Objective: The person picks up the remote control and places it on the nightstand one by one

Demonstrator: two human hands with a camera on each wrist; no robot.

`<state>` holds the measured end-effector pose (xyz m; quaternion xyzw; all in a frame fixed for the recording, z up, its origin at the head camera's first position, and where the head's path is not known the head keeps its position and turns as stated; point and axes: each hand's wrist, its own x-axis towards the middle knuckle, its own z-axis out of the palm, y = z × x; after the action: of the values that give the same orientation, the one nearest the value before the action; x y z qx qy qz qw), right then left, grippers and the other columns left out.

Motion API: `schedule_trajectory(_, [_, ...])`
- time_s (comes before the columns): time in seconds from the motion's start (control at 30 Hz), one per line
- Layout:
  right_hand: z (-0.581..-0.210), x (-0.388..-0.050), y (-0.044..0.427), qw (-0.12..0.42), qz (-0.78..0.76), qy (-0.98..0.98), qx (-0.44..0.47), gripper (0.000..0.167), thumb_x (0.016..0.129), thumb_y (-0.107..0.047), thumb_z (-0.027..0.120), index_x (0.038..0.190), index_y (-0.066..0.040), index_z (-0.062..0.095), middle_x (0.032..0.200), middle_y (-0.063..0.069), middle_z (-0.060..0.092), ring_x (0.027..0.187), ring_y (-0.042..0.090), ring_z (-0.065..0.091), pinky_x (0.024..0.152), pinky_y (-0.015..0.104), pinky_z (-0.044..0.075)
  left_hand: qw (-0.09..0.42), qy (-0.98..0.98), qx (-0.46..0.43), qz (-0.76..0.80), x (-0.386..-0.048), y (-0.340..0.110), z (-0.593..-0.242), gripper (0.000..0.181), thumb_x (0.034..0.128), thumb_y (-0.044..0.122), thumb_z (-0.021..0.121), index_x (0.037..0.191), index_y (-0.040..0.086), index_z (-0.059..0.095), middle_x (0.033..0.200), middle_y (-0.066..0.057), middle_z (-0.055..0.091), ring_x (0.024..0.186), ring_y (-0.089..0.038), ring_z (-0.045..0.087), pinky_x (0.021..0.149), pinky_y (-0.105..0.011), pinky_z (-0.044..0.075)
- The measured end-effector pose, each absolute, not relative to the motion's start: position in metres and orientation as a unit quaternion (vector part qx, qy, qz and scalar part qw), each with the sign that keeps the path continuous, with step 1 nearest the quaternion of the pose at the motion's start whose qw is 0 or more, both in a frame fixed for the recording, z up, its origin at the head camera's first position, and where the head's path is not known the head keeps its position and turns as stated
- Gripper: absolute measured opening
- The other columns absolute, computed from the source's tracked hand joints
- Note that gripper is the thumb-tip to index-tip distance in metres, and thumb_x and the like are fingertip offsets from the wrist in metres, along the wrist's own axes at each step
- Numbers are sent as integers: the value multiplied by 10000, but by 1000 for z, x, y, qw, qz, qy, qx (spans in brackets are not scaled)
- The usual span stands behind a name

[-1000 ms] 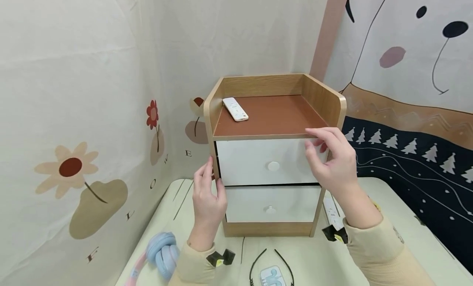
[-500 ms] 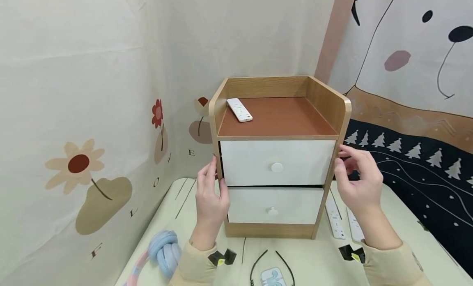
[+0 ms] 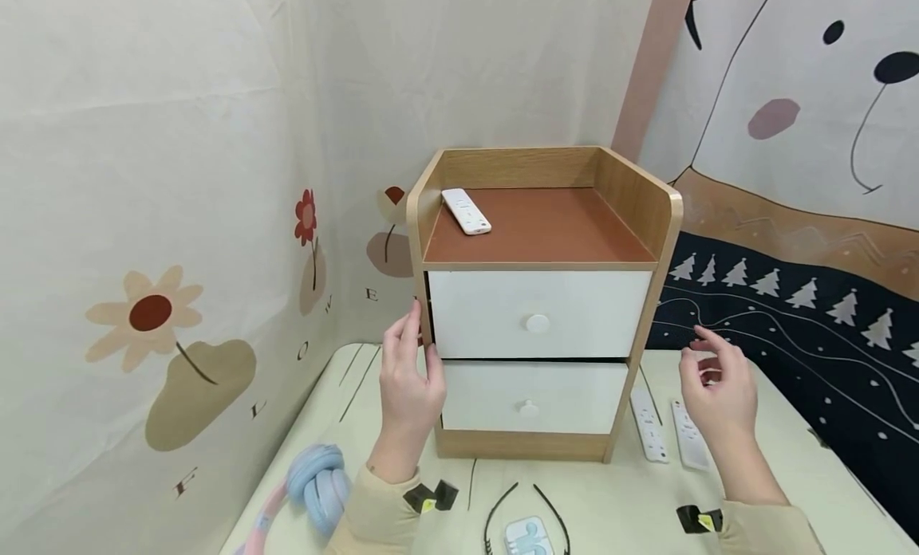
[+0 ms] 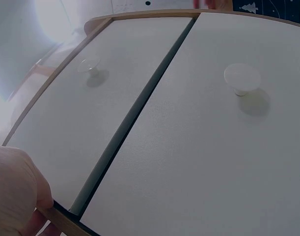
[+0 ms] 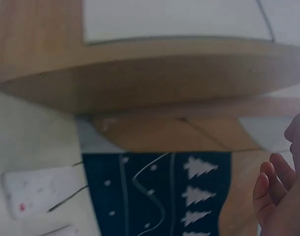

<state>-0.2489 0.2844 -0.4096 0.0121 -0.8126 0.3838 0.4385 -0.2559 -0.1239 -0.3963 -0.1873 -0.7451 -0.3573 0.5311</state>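
A small wooden cabinet (image 3: 522, 446) with two white drawers stands on the bed-like surface. Its upper drawer (image 3: 495, 312) and lower drawer (image 3: 488, 395) each bear a round white knob; a dark gap runs between them. My left hand (image 3: 409, 387) rests at the cabinet's left side, fingers fairly straight along the outer panel and thumb at the front edge. In the left wrist view the thumb lies by the wooden edge, with other fingertips partly hidden beyond it. My right hand (image 3: 721, 391) hovers right of the cabinet, fingers loosely bent, holding nothing.
A white remote (image 3: 467, 212) lies on the brown cabinet top. Two long white objects (image 3: 649, 431) lie to the right. In front are a thin black band (image 3: 494, 515) and a small pale-blue-printed item (image 3: 529, 536). A knotted blue-and-pink soft thing (image 3: 319, 491) lies left.
My right hand has left the upper drawer's right front, moving right and down, away from the cabinet. My left hand stays at the cabinet's left side. The head view has shifted slightly.
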Motion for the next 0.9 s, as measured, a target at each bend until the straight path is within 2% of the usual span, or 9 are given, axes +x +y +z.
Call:
schedule_trajectory(0.33, [-456,-247,310,375,357,-854,-56,455,1040,-116,643,1490,-47,644,1242,227,722,793,-221,437,751,25,364,538,-741,-187,-356,-256,-122,-395,738,914,-199,637,1617,-28,492,1328,-286,616,1022,-372,695,796,-497,680])
schedule_trajectory(0.53, [-475,-244,318,330,352,-872,-85,477,1041,-141,640,1507,-39,630,1270,230,721,831,-184,436,771,153,394,537,-742,-186,-355,-255,-122,-393,727,921,-192,630,1616,-34,489,1324,-292,610,1016,-372,693,794,-504,679])
schedule_trajectory(0.6, [-479,-243,320,315,350,-877,-95,487,1040,-141,635,1513,-26,618,1293,241,703,880,-71,534,785,203,405,539,-741,-187,-354,-255,-121,-393,732,917,-198,632,1616,-33,489,1321,-291,611,1010,-371,694,787,-499,680])
schedule_trajectory(0.63, [-481,-242,321,307,351,-879,-100,490,1043,-145,629,1517,-22,612,1302,242,692,885,-78,523,792,219,405,540,-741,-187,-354,-255,-121,-393,734,915,-200,634,1615,-33,491,1320,-291,612,1009,-372,694,783,-501,679])
schedule_trajectory(0.7, [-486,-239,323,289,352,-883,-115,498,1050,-153,621,1528,-16,596,1331,248,678,940,65,591,805,238,405,540,-740,-187,-355,-255,-121,-394,734,913,-201,634,1613,-32,494,1321,-291,611,1006,-374,698,774,-504,679])
schedule_trajectory(0.77, [-491,-236,325,272,354,-885,-130,504,1055,-152,609,1536,-5,583,1353,258,660,1005,217,617,818,263,409,540,-740,-186,-355,-255,-121,-395,730,915,-198,634,1612,-31,496,1324,-292,610,1005,-375,702,768,-506,679])
schedule_trajectory(0.83, [-498,-234,326,259,357,-886,-145,505,1055,-148,599,1537,4,578,1368,267,650,1035,235,618,844,300,418,540,-741,-185,-354,-255,-122,-395,729,914,-196,635,1610,-32,496,1327,-293,610,1009,-378,705,771,-510,679])
schedule_trajectory(0.87, [-501,-233,326,251,355,-887,-154,508,1055,-149,593,1538,8,575,1376,272,641,1073,338,613,849,326,425,540,-741,-186,-353,-254,-122,-395,729,913,-198,637,1610,-33,497,1326,-292,611,1007,-378,708,772,-510,680])
schedule_trajectory(0.9, [-504,-233,327,244,352,-889,-162,512,1053,-154,590,1537,11,574,1379,272,634,1085,348,610,846,341,432,540,-742,-185,-352,-254,-122,-395,729,915,-196,637,1612,-31,495,1327,-290,611,1011,-375,708,780,-508,681])
